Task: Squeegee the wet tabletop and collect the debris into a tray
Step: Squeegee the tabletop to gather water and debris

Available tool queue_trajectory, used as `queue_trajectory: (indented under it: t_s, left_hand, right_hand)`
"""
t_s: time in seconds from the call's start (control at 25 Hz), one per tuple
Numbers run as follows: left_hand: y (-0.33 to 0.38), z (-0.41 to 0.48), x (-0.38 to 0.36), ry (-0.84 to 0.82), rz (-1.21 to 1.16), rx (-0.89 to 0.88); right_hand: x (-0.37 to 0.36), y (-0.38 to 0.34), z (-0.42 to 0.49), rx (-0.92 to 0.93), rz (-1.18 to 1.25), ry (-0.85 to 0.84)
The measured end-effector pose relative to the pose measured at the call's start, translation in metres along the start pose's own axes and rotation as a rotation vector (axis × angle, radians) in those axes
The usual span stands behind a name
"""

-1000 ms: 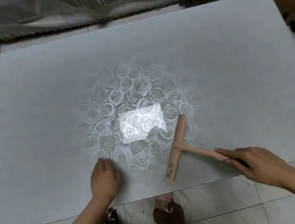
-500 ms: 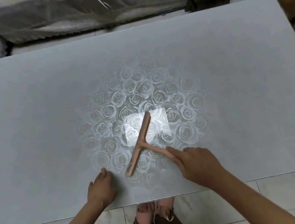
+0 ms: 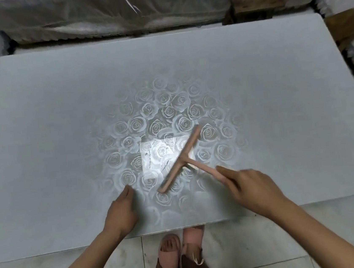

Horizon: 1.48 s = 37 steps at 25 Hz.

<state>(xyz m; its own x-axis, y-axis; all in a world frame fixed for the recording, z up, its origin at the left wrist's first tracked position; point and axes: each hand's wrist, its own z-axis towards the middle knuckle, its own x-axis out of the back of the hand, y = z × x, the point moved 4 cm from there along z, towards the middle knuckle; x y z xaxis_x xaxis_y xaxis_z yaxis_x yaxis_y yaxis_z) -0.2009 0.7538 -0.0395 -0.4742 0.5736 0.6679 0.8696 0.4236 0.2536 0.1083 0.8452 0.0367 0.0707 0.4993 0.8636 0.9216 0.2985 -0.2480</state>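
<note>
Near the front edge of the counter (image 3: 58, 103), the left hand (image 3: 121, 213) rests flat with its fingers straight, holding nothing. Just to its right, the right hand (image 3: 255, 189) grips the handle of a pink squeegee (image 3: 180, 160). The blade lies diagonally on the counter's rose pattern (image 3: 169, 112), crossing a bright patch of glare (image 3: 158, 153).

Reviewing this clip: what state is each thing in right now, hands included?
tabletop: glossy, streaks in the glare patch.
squeegee: blade on the tabletop, handle gripped.
right hand: grips the squeegee handle.
left hand: flat on the tabletop, fingers straight.
</note>
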Motion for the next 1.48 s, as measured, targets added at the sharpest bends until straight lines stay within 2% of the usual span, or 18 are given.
queue_trajectory:
  t_s: [0.12,0.2,0.44,0.52,0.68,0.8,1.04,1.12,1.16,1.28,1.32,1.4,1.48]
  left_hand:
    - [0.01,-0.015,-0.004,0.048,0.108,-0.132]
    - [0.019,-0.02,-0.012,0.037,0.172,-0.176]
    - [0.041,-0.026,-0.036,0.011,0.316,-0.2]
    - [0.056,-0.029,-0.045,-0.001,0.322,-0.229]
    - [0.098,-0.032,-0.055,-0.014,0.391,-0.293]
    - [0.126,-0.028,-0.064,-0.019,0.443,-0.263]
    - [0.182,-0.026,-0.1,0.008,0.404,-0.12]
    - [0.205,-0.027,-0.11,0.017,0.369,-0.106]
    - [0.22,-0.027,-0.115,0.023,0.366,-0.106]
    - [0.263,-0.023,-0.13,0.046,0.391,-0.111]
    - [0.273,-0.02,-0.132,0.053,0.407,-0.106]
    - [0.287,-0.011,-0.136,0.046,0.434,-0.085]
    - [0.295,-0.003,-0.137,0.034,0.447,-0.054]
  right_hand:
    - [0.003,0.071,-0.123,-0.238,0.047,-0.068]
    - [-0.012,0.088,-0.174,-0.337,0.092,-0.045]
    - [-0.052,0.046,-0.129,-0.287,0.007,-0.042]
    - [-0.047,0.069,-0.151,-0.317,0.034,-0.026]
    - [-0.034,0.163,-0.244,-0.524,0.223,0.024]
    - [-0.042,0.185,-0.25,-0.445,0.133,0.002]
    - [-0.057,0.174,-0.19,-0.237,0.192,0.005]
    - [-0.041,0.21,-0.22,-0.258,0.285,0.025]
    - [-0.029,0.242,-0.244,-0.326,0.333,0.056]
    - [-0.001,0.347,-0.293,-0.491,0.297,0.11]
    - [0.0,0.366,-0.291,-0.484,0.324,0.121]
    - [-0.007,0.369,-0.262,-0.351,0.332,0.077]
    - [-0.024,0.36,-0.233,-0.269,0.235,0.008]
